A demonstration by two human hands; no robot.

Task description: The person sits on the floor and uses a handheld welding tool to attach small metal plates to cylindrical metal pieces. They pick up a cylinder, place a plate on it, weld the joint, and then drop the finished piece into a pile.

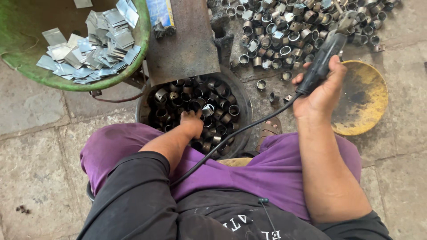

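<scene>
Left hand down in round pan of dark metal rings, right hand gripping black corded tool, loose ring pile just beyond it, yellow dish beside it.

Short dark metal rings in the round blackened metal pan looked dull, sooty, some with a faint sheen. Left hand rested on them. Grey metal rings piled on the floor were brighter, semi-glossy, bare steel. Right hand gripped the black matt-handled power tool; its black cable looked smooth, rubbery. Thin flat silver sheet-metal pieces were shiny, reflective, lying in a green scuffed matt basin. Rusty brown steel plate was rough, matt. Round yellow dish was worn, blotchy, dull. Grey stone floor was rough, gritty. Purple trousers were soft matt cloth.
</scene>
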